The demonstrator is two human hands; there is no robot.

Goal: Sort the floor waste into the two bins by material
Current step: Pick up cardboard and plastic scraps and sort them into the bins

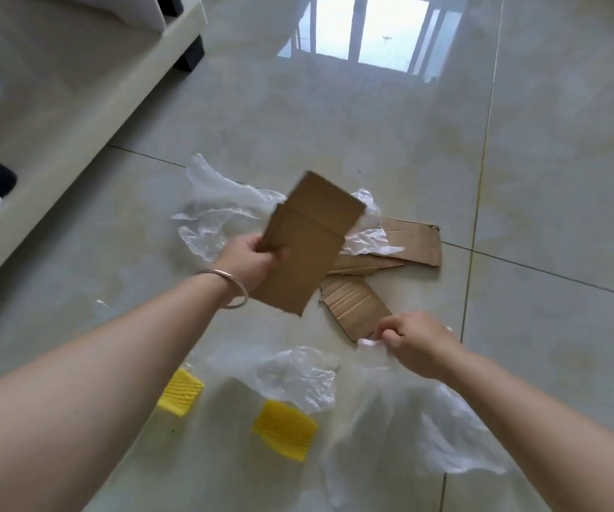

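My left hand (252, 262), with a bangle on the wrist, grips a stack of brown cardboard pieces (307, 245) held above the floor. My right hand (414, 339) pinches a clear plastic bag (409, 419) that trails blurred beneath my forearm. On the tiles lie a ribbed cardboard piece (355, 308) beside my right hand, a larger torn cardboard sheet (414, 242), a crumpled clear plastic bag (217, 205) behind the stack, another clear plastic sheet (298, 376) near me, and two yellow foam pieces (180, 391) (285, 428). No bin is in view.
A cream sofa base (76, 116) with dark feet runs along the left side. Glossy pale floor tiles (538, 179) stretch to the right and far side, with a bright window reflection (372, 31) at the top.
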